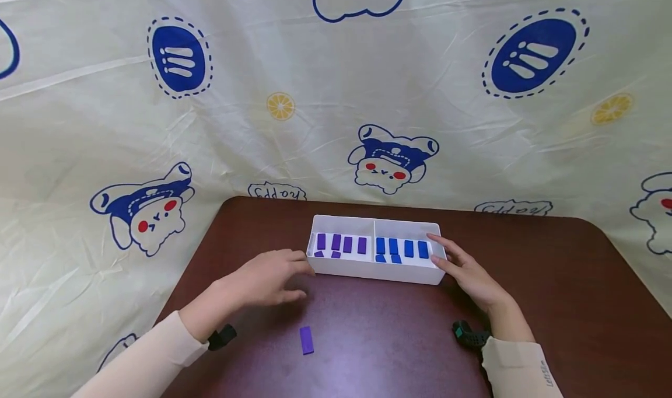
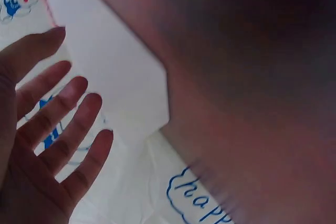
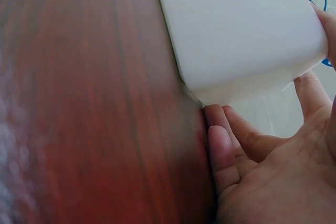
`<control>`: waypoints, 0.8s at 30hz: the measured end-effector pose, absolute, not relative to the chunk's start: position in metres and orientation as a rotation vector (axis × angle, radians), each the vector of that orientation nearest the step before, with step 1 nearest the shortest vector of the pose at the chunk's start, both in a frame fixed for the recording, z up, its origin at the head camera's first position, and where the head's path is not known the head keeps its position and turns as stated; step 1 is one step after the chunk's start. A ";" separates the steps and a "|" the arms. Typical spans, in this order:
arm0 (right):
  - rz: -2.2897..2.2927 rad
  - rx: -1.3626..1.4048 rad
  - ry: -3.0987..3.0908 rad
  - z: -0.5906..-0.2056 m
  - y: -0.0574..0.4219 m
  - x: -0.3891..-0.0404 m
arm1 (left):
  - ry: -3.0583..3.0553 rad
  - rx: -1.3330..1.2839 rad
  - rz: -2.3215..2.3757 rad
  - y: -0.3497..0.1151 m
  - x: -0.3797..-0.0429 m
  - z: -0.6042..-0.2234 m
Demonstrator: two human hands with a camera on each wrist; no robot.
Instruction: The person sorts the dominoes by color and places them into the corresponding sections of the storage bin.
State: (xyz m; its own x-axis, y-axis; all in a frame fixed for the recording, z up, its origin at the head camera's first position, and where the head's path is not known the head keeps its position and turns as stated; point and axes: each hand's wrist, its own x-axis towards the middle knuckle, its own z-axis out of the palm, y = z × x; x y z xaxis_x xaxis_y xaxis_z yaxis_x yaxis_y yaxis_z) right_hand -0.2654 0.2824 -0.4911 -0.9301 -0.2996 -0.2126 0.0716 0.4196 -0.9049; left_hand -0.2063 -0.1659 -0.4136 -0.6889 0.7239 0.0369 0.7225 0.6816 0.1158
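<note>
A white two-compartment box [image 1: 374, 268] stands toward the back of the table. Several purple strips [image 1: 347, 244] are in its left compartment and several blue strips [image 1: 408, 248] in its right one. My right hand [image 1: 475, 281] holds the box's right end, thumb and a finger over the rim; in the right wrist view, other fingertips [image 3: 220, 145] are low at the end wall. My left hand [image 1: 273, 278] is beside the box's left end with loose, parted fingers and nothing held. In the left wrist view its fingertips overlap the white wall. One purple strip [image 1: 307, 340] lies on the table nearer me.
The dark brown table [image 1: 378, 339] has rounded far corners. A pale printed cloth [image 1: 315, 147] hangs right behind its back edge. A dark band with a small device is on each wrist.
</note>
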 end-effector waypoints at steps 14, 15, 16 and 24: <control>-1.501 -0.217 2.342 -0.487 0.284 -0.271 | 2.567 1.289 0.201 -0.159 -0.184 -0.445; -1.502 -0.215 2.339 -0.488 0.283 -0.271 | 2.558 1.291 0.206 -0.159 -0.183 -0.447; -1.500 -0.211 2.336 -0.489 0.283 -0.270 | 2.551 1.291 0.213 -0.159 -0.182 -0.449; -1.481 -0.185 2.346 -0.494 0.279 -0.266 | 2.549 1.358 0.222 -0.159 -0.177 -0.458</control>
